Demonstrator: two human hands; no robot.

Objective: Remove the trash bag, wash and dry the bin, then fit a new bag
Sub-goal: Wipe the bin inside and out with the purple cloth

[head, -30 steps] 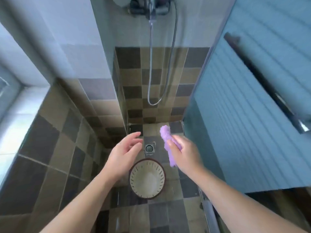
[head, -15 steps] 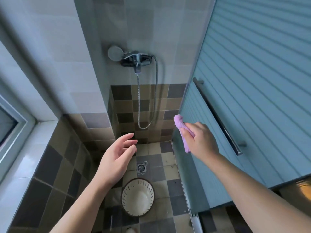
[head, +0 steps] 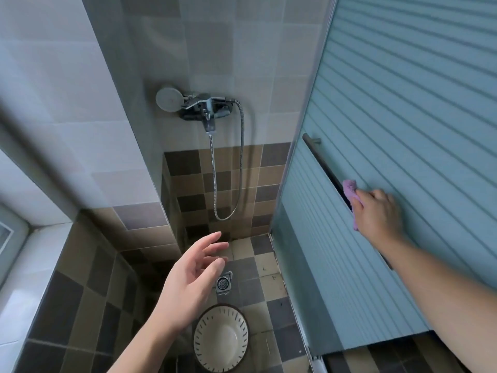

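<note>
A small round bin point(head: 221, 338), cream inside with a dark rim and slotted wall, stands upright and bare on the shower floor near the drain. My left hand point(head: 191, 284) hovers above and to the left of it, fingers spread, holding nothing. My right hand point(head: 377, 214) is raised to the right and closed around a purple cloth point(head: 349, 188). It presses the cloth against the dark handle bar point(head: 321, 160) of the blue ribbed door. No trash bag is in sight.
A shower mixer with its round head point(head: 200, 106) and looped metal hose is fixed to the far tiled wall. The floor drain point(head: 223, 283) lies just beyond the bin. The blue sliding door point(head: 403, 117) fills the right side; a window sill sits at left.
My right hand has carried the purple cloth up and to the right, from over the shower floor to the door's handle bar. The view has tilted upward. My left hand stays open above the bin.
</note>
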